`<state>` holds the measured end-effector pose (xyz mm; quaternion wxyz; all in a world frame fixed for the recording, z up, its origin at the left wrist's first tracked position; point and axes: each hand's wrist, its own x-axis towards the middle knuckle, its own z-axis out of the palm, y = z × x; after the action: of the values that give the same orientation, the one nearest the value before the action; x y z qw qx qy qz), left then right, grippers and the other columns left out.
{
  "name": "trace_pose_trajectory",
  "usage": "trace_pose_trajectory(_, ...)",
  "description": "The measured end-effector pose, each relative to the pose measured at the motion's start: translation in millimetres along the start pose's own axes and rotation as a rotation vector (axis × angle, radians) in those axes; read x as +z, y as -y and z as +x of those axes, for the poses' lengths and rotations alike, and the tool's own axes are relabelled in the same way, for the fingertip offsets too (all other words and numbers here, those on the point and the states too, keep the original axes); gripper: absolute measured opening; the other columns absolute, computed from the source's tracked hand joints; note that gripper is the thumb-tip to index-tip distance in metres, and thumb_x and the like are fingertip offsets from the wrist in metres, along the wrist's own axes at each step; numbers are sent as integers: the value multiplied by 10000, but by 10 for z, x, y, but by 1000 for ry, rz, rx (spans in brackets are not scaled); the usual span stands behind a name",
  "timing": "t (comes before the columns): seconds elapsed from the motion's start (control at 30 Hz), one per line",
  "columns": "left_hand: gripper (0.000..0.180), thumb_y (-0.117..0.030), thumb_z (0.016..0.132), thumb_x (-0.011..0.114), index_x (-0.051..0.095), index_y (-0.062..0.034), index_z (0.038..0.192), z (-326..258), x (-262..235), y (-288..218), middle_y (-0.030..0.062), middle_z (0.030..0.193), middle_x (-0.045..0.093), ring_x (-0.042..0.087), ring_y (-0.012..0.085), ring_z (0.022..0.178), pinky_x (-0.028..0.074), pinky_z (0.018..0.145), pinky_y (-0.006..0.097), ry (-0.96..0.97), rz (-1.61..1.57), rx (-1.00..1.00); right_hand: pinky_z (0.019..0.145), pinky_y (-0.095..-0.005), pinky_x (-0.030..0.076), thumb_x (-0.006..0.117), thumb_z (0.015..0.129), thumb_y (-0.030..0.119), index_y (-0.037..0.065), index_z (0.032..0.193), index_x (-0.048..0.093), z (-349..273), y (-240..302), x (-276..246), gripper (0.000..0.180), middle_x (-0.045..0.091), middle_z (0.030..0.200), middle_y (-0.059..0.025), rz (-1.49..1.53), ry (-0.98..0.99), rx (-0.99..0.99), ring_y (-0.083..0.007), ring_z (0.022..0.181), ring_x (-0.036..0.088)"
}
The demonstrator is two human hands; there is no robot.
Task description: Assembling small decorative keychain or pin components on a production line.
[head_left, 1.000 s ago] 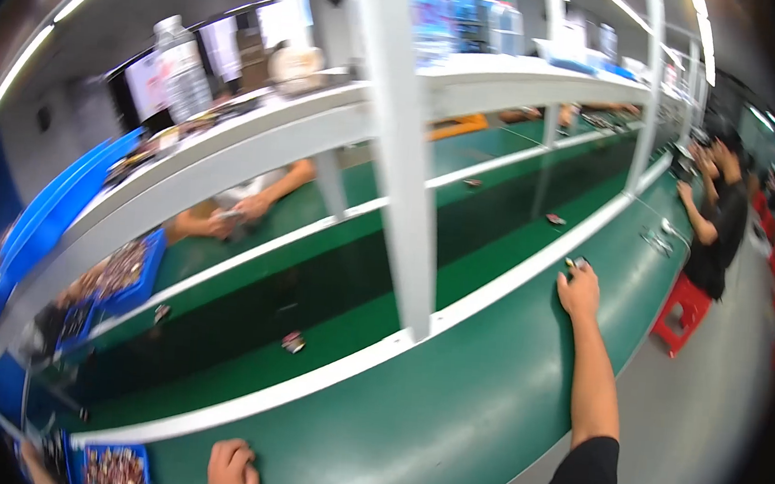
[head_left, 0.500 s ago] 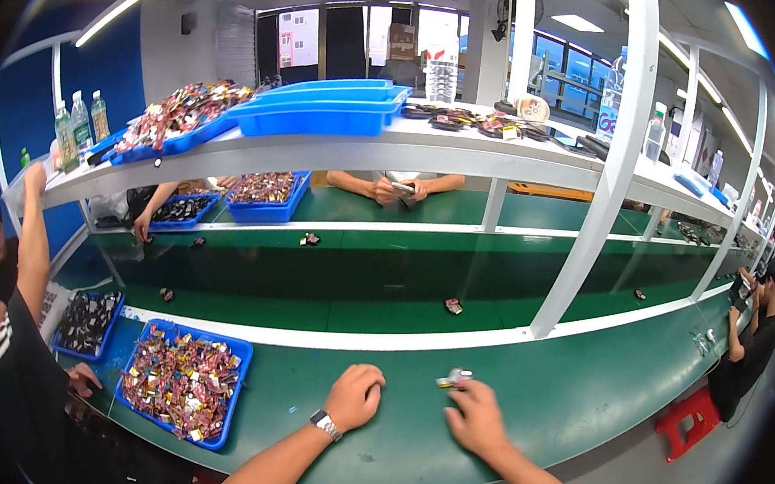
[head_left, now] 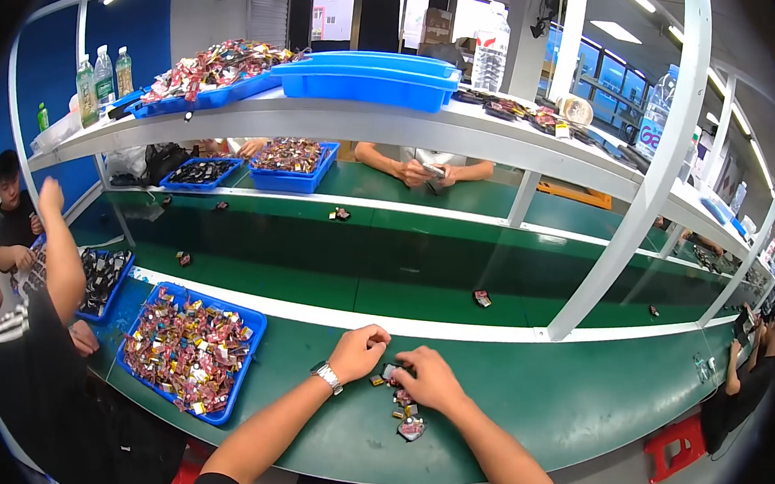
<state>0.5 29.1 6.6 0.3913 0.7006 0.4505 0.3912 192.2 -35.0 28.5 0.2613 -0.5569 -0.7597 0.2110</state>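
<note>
Left hand (head_left: 359,350): seen as a loose fist on the green tabletop (head_left: 565,411), knuckles curled under, a metal wristwatch (head_left: 329,377) worn at the wrist; whether anything is pinched inside cannot be told.
Right hand (head_left: 431,379): laid palm-down just beside the left hand, fingers bent over a small dark part (head_left: 388,370); the fingertips are touching it, but a firm grasp cannot be made out.
Small parts (head_left: 407,415): a short scatter of little red, yellow and dark pieces is found on the tabletop directly under and in front of the right hand, between the two forearms, near the tabletop's front edge.
Blue tray (head_left: 190,350): set on the tabletop to the left of the left hand, apart from it, and filled with a mixed heap of small coloured pieces.
Conveyor belt (head_left: 313,263): a darker green strip is run behind a white rail beyond the hands; single small pieces (head_left: 481,298) are carried on it, well apart from each other.
Upper shelf (head_left: 397,120): white, carried on white posts; stacked blue trays (head_left: 369,77) and drink bottles (head_left: 100,78) are kept on it.
Neighbour on the left (head_left: 29,341): a person in a dark striped-sleeve shirt is seated close by, one arm raised.
Opposite side: another person's hands (head_left: 422,172) are held together over a small item across the belt.
</note>
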Motion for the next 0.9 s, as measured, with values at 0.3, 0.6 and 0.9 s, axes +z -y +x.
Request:
trace_pose_trajectory(0.3,312,-131,989,582,595,23,1260,-31,-69,79,86,1036,708,658,120,881,545,783,284,306,-193,-80,665,-248,536,747,853,103,-15,962,668,288,-303,220,179,710,838,-70,644,-193,192,-91,689,649)
trace_pose_trajectory(0.6,383,-137,984,608,547,46,1315,-97,-78,7,74,997,701,632,94,811,531,738,259,306,-490,-216,678,-252,539,758,848,88,6,990,652,202,-120,310,195,673,880,-61,668,-341,112,-101,702,627)
trace_pose_trajectory(0.9,282,-65,976,585,615,54,1229,-72,-56,8,90,1039,699,646,113,902,530,816,257,152,-512,-143,800,-361,547,746,826,102,152,1121,703,170,-39,-29,302,569,1217,-79,136,-300,-429,-265,1058,594)
